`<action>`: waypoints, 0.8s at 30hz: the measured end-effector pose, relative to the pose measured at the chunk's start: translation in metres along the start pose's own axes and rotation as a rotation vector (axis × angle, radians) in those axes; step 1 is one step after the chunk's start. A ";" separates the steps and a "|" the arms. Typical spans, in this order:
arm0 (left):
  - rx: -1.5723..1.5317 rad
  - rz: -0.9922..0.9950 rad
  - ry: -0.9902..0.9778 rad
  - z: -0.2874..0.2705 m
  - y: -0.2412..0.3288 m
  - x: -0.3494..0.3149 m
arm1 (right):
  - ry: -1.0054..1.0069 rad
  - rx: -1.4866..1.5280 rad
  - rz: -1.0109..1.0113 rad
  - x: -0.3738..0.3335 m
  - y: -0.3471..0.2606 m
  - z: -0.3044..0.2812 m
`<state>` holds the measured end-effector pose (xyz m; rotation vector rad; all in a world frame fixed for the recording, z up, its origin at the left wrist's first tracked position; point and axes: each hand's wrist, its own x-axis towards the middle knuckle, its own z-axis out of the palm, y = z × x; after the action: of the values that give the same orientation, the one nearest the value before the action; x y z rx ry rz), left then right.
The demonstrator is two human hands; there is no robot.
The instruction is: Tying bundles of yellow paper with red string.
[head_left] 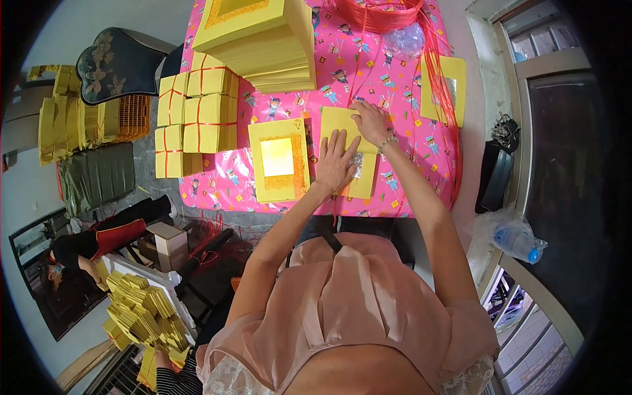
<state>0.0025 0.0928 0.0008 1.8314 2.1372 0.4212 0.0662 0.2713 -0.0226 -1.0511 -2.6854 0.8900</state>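
A stack of yellow paper sheets point(339, 122) with a silvery patch lies at the table's near side. My left hand point(336, 164) rests flat on it, fingers spread, partly covering the patch. Across its upper right part lies my right hand point(372, 125), fingers stretched toward the far edge, where a red ribbon point(356, 79) runs up the table. Whether the fingertips touch the ribbon, I cannot tell. Just left is another yellow paper stack point(255, 155) bearing a bright foil square in an orange border. Neither hand visibly grips anything.
A tall yellow paper stack point(283, 52) and red-tied bundles point(210, 124) stand on the left of the pink patterned table point(395, 197). Red ribbon coils point(378, 18) lie at the far right. Another person's hand point(162, 357) is among yellow papers point(141, 299) at lower left.
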 end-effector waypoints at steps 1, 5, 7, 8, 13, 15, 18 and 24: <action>-0.001 -0.001 -0.002 0.001 0.001 -0.001 | 0.006 -0.008 0.000 0.000 0.000 0.001; -0.007 -0.016 0.003 0.007 -0.001 -0.003 | 0.016 -0.010 0.013 0.001 0.000 0.001; -0.012 -0.014 -0.004 0.010 -0.004 -0.003 | 0.038 -0.019 -0.003 -0.001 -0.002 -0.002; -0.007 -0.004 -0.005 0.011 -0.005 -0.003 | 0.062 -0.027 -0.019 -0.003 -0.004 -0.005; -0.013 0.002 -0.003 0.014 -0.008 -0.007 | 0.335 -0.004 -0.022 -0.041 -0.029 -0.020; -0.017 -0.014 0.000 0.013 -0.008 -0.009 | 0.260 0.060 0.065 -0.068 -0.036 -0.020; -0.030 0.001 0.008 0.014 -0.008 -0.007 | 0.145 0.072 0.048 -0.095 -0.025 -0.005; -0.049 0.006 -0.005 0.016 -0.011 -0.009 | 0.184 0.058 0.000 -0.099 -0.020 0.008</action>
<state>0.0007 0.0832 -0.0181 1.8107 2.1004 0.4658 0.1263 0.1911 -0.0086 -1.0644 -2.4947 0.8217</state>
